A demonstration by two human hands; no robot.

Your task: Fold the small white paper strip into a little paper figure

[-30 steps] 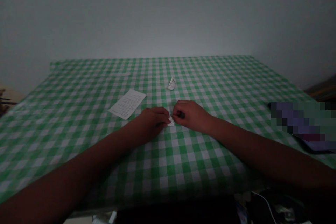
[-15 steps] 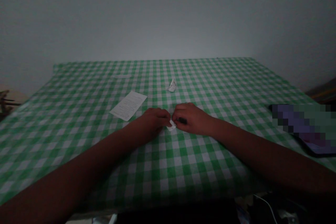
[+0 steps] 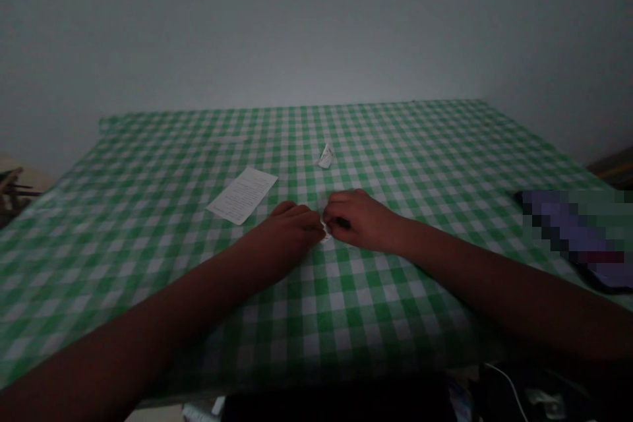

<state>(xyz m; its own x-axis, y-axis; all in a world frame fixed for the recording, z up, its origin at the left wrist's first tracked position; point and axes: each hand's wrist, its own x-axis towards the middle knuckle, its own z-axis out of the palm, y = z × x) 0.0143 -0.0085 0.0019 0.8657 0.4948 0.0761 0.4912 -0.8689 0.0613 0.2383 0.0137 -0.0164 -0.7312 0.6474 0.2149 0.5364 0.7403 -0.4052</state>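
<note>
Centrally, a small white piece [image 3: 326,235] lies low over the table [image 3: 395,306], between the fingertips of the two hands and touched by both. The left hand [image 3: 295,231] is nearly closed, its fingers drawn together over the left side of the piece. The right hand [image 3: 363,219] is curled, with thumb and forefinger brought together at the right edge and a dark hollow behind them. Both appear to pinch the piece, though the exact contact is hidden. Compared with half a second ago, the left fingers reach farther over the piece, and less of its white surface shows. This change suggests that close fingertip work on the piece is under way; what shape it has now cannot be told, since the fingers cover most of it.

Farther out, a crumpled scrap [image 3: 325,156] stands apart beyond the hands, with one corner pointing up. To the left of it, and beyond the left forearm, a printed sheet [image 3: 242,196] lies flat at a slant, its text too small to read. A pale strip [image 3: 230,140] lies behind the sheet. The phone-like device [image 3: 554,217], partly blurred out, rests well apart at the right. These outer items keep their places on the green-and-white checked cover; only the view shifts slightly. A bare wall [image 3: 316,33] closes the background.
</note>
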